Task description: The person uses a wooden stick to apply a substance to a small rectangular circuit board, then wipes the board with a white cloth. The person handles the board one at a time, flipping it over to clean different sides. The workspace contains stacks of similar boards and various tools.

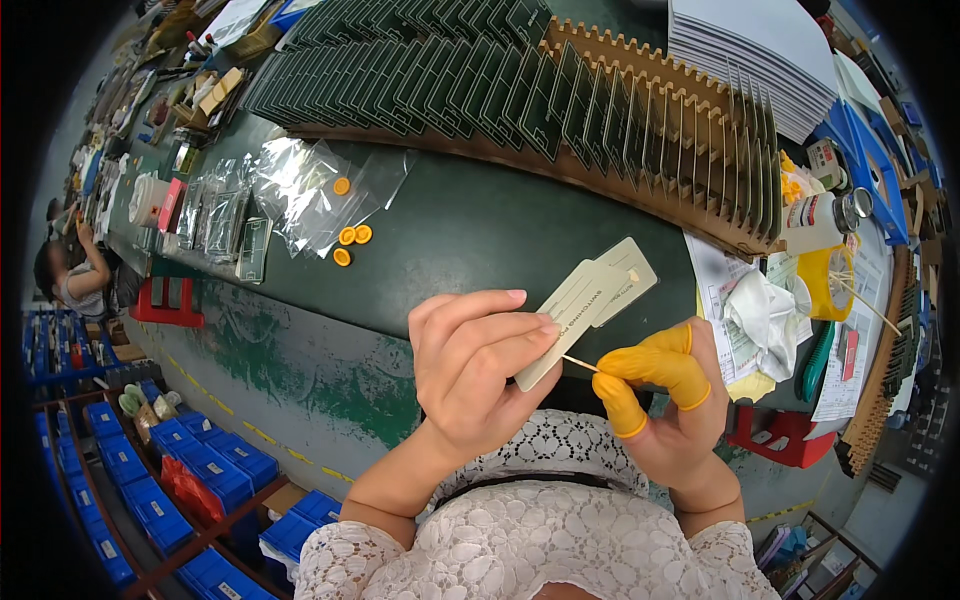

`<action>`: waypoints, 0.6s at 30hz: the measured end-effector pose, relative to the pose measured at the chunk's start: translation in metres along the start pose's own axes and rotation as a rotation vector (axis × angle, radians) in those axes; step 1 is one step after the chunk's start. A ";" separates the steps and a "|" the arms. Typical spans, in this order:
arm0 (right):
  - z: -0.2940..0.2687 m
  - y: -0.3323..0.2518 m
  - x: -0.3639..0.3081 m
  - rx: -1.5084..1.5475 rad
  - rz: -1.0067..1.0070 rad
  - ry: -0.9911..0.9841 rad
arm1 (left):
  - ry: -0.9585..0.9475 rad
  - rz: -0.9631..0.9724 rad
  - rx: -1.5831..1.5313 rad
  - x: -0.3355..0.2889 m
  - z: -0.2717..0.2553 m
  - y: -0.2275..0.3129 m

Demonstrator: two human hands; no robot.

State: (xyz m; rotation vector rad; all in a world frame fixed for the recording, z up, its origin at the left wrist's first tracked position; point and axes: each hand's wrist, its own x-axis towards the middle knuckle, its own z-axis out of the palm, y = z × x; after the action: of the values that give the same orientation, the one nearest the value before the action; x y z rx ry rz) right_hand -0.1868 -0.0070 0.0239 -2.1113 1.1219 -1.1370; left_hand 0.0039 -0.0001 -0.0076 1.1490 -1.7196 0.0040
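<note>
While the right hand (665, 400), in yellow finger cots (665, 372), is pinching a stick (580, 363), the left hand (482, 368) is grasping the near half of a plate (575, 314) over the table's (400, 250) near edge. The stick is pointing left at the plate's right edge, contact unclear, and the plate's long axis is running from near left to far right. A second plate (642, 263) is showing behind, and a rack (738, 238) is holding boards (400, 90) farther off.
</note>
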 end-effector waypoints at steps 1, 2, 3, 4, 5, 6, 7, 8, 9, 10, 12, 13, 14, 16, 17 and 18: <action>0.000 0.000 0.000 -0.003 0.000 0.000 | 0.000 0.000 -0.001 0.000 0.000 0.000; 0.000 0.000 0.000 -0.005 0.000 -0.001 | 0.000 0.000 -0.001 0.000 0.000 0.000; 0.000 0.000 0.000 -0.006 -0.003 -0.001 | 0.000 0.000 -0.001 0.000 0.000 0.000; 0.000 0.000 0.000 -0.007 -0.005 0.000 | 0.000 0.000 -0.001 0.000 0.000 0.000; 0.001 0.000 -0.001 -0.008 -0.008 0.000 | -0.002 -0.001 0.000 0.000 0.000 0.000; 0.001 -0.001 -0.001 -0.014 -0.009 0.002 | -0.004 -0.003 0.001 0.000 0.000 0.000; 0.002 -0.002 -0.002 -0.020 -0.010 0.004 | -0.005 -0.004 0.002 0.000 0.000 0.000; 0.002 -0.002 -0.002 -0.027 -0.010 0.006 | -0.005 -0.003 0.002 0.000 0.000 0.000; 0.002 -0.002 -0.002 -0.043 -0.026 0.009 | -0.005 -0.003 0.002 -0.001 0.000 0.000; 0.002 -0.003 -0.001 -0.059 -0.042 0.012 | -0.004 -0.003 0.002 -0.001 0.000 0.000; 0.002 -0.003 -0.001 -0.084 -0.058 0.027 | -0.004 -0.003 -0.001 0.000 0.000 0.000; 0.003 -0.002 -0.001 -0.091 -0.059 0.038 | -0.003 -0.003 -0.001 0.000 0.000 0.000; 0.003 -0.001 -0.001 -0.099 -0.059 0.050 | -0.003 -0.002 -0.001 0.000 0.000 0.000; 0.003 -0.002 -0.001 -0.110 -0.075 0.041 | -0.002 -0.002 -0.002 0.000 0.000 0.000; 0.004 -0.003 -0.001 -0.116 -0.082 0.037 | -0.003 -0.002 -0.003 0.000 0.000 0.000; 0.004 -0.003 -0.001 -0.118 -0.087 0.036 | -0.004 -0.003 -0.004 0.000 0.000 0.000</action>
State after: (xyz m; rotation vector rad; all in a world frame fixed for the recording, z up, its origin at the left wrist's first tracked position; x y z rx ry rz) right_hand -0.1827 -0.0044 0.0238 -2.2577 1.1495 -1.1788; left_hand 0.0041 -0.0001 -0.0076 1.1493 -1.7208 -0.0032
